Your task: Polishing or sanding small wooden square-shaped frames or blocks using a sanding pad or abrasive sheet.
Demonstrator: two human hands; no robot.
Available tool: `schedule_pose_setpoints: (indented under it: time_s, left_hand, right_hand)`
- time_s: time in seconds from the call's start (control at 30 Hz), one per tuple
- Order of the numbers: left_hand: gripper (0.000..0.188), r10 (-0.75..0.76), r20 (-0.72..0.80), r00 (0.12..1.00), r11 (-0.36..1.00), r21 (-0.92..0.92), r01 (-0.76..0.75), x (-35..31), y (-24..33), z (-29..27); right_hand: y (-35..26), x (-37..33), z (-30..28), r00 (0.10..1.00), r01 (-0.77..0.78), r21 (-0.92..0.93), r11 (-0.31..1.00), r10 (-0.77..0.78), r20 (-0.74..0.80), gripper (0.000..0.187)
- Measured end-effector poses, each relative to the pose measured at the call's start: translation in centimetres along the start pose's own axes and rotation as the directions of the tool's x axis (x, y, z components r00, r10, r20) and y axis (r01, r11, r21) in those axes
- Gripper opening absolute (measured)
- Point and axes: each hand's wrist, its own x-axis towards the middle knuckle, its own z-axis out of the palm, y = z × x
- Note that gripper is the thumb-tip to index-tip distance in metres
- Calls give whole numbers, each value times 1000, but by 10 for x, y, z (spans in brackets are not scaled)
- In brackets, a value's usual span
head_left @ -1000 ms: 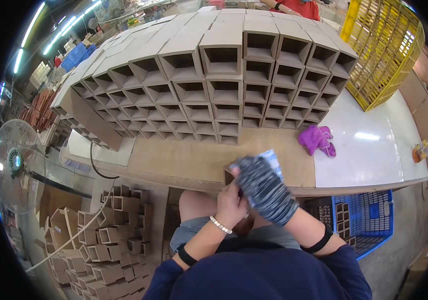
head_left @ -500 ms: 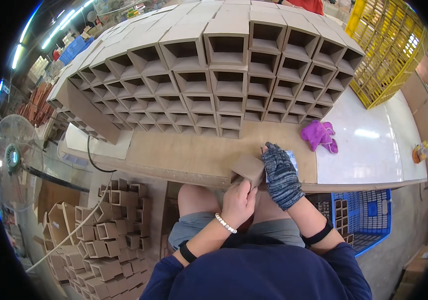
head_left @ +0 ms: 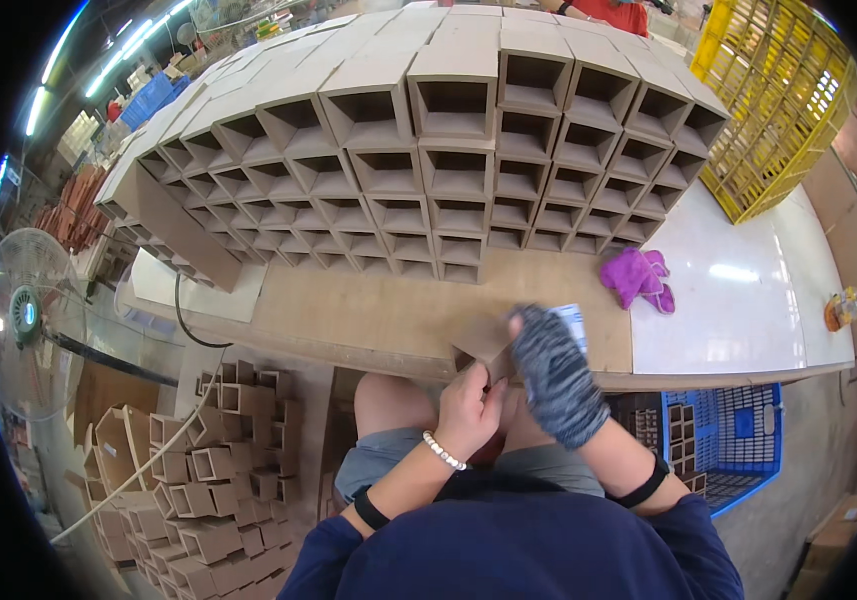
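A brown-grey cardboard box, square and open-ended like a tube, is held tilted at the table's front edge. My left hand, bare and with a beaded bracelet, grips its near lower side with thumb and fingers. My right hand, in a grey-black knit fingerless glove, is against or just over the box's right side. Its fingertips are blurred and mostly hidden. A white and blue printed sheet or packet lies on the table beyond that hand, partly covered by it.
Stacked open-ended boxes form a wall across the table. A purple cloth, a yellow crate and a bottle are to the right. Loose boxes pile up at lower left, near a fan. A blue crate stands lower right.
My right hand has moved left and turned toward the box, uncovering more of the printed sheet. The box and my left hand have shifted slightly left and tilted.
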Motion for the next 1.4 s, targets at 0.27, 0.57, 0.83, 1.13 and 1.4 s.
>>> schedule_pose_setpoints:
  time_s: [0.27,0.57,0.83,1.13,1.4]
  left_hand:
    - [17,11,5,1000,1000,22,-11,2,0,-3]
    - [24,-273,120,955,766,-573,291,5,2,-14]
    - [41,-713,331,619,-10,-886,463,23,-4,-44]
    - [34,-590,410,696,47,-843,537,16,25,-44]
    - [33,-601,443,665,41,-814,579,15,32,-52]
  right_hand:
    - [53,-15,18,988,-155,-288,945,144,-61,39]
    - [52,-8,10,986,-151,-263,953,164,27,46]
    - [4,7,-27,996,40,-30,999,-37,83,57]
    - [-4,12,-20,926,325,-114,939,-292,238,37]
    - [-32,-4,-27,877,413,15,911,-402,263,30]
